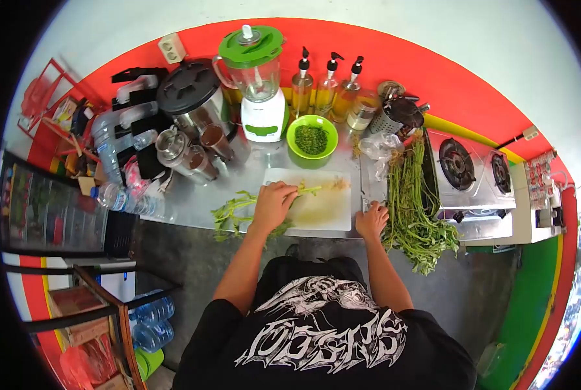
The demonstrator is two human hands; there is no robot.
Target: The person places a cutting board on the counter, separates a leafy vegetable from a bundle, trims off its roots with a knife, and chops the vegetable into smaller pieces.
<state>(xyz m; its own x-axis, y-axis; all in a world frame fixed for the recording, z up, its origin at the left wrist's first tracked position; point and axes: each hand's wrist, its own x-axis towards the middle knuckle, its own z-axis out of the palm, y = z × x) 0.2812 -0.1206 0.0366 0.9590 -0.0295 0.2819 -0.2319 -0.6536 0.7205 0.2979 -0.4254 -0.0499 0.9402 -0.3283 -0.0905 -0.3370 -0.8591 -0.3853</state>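
Passage lies over the right of the cutting board, the green bowl blocking beyond.

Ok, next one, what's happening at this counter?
A person is handling leafy green stems over a white cutting board. Their left hand holds the stems, leaves hanging out past the board's left side. Their right hand is just off the board's right edge, at the handle of what looks like a knife; how firmly it is gripped is unclear. Behind the board, a green bowl holds finely cut greens. A larger pile of leafy stems lies to the right.
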